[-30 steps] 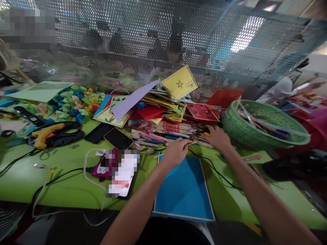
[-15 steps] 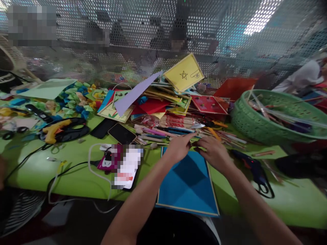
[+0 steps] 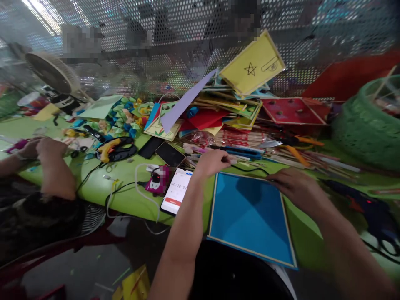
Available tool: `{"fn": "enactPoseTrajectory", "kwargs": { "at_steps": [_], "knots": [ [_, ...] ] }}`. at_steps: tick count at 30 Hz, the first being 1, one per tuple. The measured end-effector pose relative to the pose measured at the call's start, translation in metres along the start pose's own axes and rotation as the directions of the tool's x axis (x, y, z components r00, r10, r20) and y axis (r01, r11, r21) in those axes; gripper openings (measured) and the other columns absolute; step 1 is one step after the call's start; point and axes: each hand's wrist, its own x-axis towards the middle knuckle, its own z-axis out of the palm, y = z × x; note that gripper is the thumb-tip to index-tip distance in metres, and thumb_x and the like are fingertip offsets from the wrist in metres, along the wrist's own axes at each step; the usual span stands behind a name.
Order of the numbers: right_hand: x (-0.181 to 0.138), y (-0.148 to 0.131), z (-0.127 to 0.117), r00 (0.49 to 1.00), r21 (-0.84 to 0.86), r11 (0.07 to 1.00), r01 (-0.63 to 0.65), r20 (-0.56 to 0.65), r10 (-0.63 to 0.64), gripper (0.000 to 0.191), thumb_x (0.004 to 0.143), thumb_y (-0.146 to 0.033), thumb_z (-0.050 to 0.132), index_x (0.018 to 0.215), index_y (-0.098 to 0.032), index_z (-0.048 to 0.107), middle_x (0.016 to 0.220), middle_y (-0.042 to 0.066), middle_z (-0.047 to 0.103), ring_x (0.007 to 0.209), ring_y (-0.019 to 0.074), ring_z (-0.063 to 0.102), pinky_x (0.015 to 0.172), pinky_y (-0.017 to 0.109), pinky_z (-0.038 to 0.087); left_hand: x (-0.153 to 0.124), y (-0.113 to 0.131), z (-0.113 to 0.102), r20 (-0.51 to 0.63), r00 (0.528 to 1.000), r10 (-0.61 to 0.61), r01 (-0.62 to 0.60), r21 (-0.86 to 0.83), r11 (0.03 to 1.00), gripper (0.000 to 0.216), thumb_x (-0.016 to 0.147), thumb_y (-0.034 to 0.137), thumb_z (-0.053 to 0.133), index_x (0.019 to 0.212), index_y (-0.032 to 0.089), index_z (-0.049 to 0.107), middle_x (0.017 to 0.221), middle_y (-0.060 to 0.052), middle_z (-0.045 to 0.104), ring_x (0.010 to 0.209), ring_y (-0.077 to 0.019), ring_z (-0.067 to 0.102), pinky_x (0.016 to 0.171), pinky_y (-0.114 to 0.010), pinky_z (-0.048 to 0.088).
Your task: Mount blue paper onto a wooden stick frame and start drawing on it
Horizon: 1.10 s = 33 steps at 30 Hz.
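Observation:
A blue board with a thin wooden frame point(image 3: 250, 214) lies on the green table point(image 3: 125, 196) in front of me and overhangs its near edge. My left hand point(image 3: 211, 161) rests at the board's far left corner, fingers curled in a pinch; what it holds I cannot make out. My right hand point(image 3: 296, 187) lies at the board's far right corner, fingers bent down against its edge. A black cable point(image 3: 250, 169) runs along the board's far edge between both hands.
A heap of coloured framed cards point(image 3: 237, 108) and pens point(image 3: 237, 152) lies behind. A phone with a timer point(image 3: 177, 191), a yellow glue gun point(image 3: 109, 149), a green basket point(image 3: 368, 125), a dark glue gun point(image 3: 371, 208). Another person's hands point(image 3: 40, 148) work at left.
The view swung left and closer. My right hand moved right along the board's far edge to its corner. My left hand stayed at the left corner. A person came into view at left.

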Motion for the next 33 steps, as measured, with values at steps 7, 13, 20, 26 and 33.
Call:
{"fn": "enactPoseTrajectory", "kwargs": {
  "at_steps": [7, 13, 20, 26, 33],
  "knots": [
    [-0.002, 0.002, 0.010, 1.000, 0.008, 1.000, -0.004, -0.003, 0.005, 0.032, 0.105, -0.044, 0.057, 0.100, -0.032, 0.086, 0.094, 0.009, 0.081, 0.089, 0.0311, 0.074, 0.080, 0.047, 0.056, -0.002, 0.003, -0.002, 0.081, 0.997, -0.021, 0.016, 0.064, 0.998, 0.022, 0.085, 0.008, 0.074, 0.093, 0.025, 0.087, 0.103, -0.003, 0.086, 0.102, -0.0257, 0.078, 0.091, -0.031, 0.057],
    [0.000, -0.001, 0.015, 1.000, -0.040, 0.999, -0.003, 0.031, 0.004, 0.033, 0.105, -0.043, 0.055, 0.102, -0.032, 0.086, 0.097, 0.010, 0.082, 0.090, 0.0303, 0.073, 0.082, 0.047, 0.056, 0.001, -0.001, 0.005, 0.097, 0.992, -0.085, 0.069, 0.158, 0.985, 0.015, 0.081, 0.010, 0.081, 0.080, 0.025, 0.082, 0.095, -0.003, 0.084, 0.101, -0.0290, 0.077, 0.096, -0.037, 0.058],
    [0.001, 0.002, 0.001, 0.994, -0.043, 0.993, -0.112, -0.016, 0.111, 0.032, 0.104, -0.045, 0.058, 0.104, -0.030, 0.085, 0.103, 0.011, 0.083, 0.099, 0.0325, 0.075, 0.090, 0.049, 0.056, 0.003, 0.004, 0.006, 0.127, 0.986, -0.105, 0.073, 0.237, 0.969, 0.016, 0.082, 0.009, 0.080, 0.081, 0.025, 0.081, 0.093, -0.004, 0.083, 0.102, -0.0292, 0.078, 0.095, -0.036, 0.057],
    [0.000, 0.004, -0.022, 0.969, 0.013, 0.977, -0.213, -0.126, 0.213, 0.026, 0.101, -0.044, 0.063, 0.093, -0.029, 0.082, 0.096, 0.009, 0.083, 0.096, 0.0321, 0.076, 0.091, 0.048, 0.056, 0.005, 0.003, 0.005, 0.148, 0.984, -0.097, 0.053, 0.274, 0.960, 0.015, 0.084, 0.009, 0.077, 0.085, 0.024, 0.083, 0.096, -0.004, 0.084, 0.100, -0.0285, 0.078, 0.091, -0.035, 0.055],
    [0.002, 0.003, -0.020, 0.987, 0.004, 0.987, -0.161, -0.003, 0.162, 0.020, 0.098, -0.034, 0.065, 0.090, -0.028, 0.082, 0.093, 0.008, 0.083, 0.093, 0.0290, 0.076, 0.086, 0.043, 0.057, 0.005, 0.006, 0.004, 0.167, 0.979, -0.119, 0.064, 0.305, 0.950, 0.013, 0.087, 0.012, 0.076, 0.091, 0.022, 0.083, 0.102, -0.006, 0.085, 0.102, -0.0291, 0.078, 0.086, -0.035, 0.054]
  ]
}}
